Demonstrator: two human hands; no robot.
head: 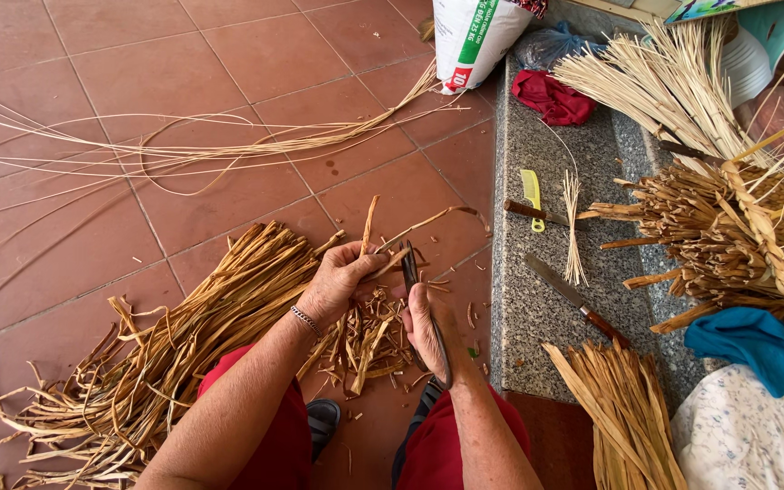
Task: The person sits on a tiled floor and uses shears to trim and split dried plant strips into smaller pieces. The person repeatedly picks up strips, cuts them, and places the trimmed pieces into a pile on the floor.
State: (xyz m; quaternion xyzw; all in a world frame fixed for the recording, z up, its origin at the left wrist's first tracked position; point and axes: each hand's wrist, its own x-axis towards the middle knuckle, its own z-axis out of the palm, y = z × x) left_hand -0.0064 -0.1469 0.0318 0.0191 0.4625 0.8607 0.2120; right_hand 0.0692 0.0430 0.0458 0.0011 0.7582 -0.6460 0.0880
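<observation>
Seated over a tiled floor [93,54], a person scrapes a dried plant strip [401,238] with a dark-handled knife [424,308]: the left hand [342,277] pinches the strip, the right hand [424,327] has its grip closed around the knife. A large heap of bark strips [183,345] and trimmings [369,340] suggests much is done; bundles on the granite worktop [537,318] appear to be waiting.
</observation>
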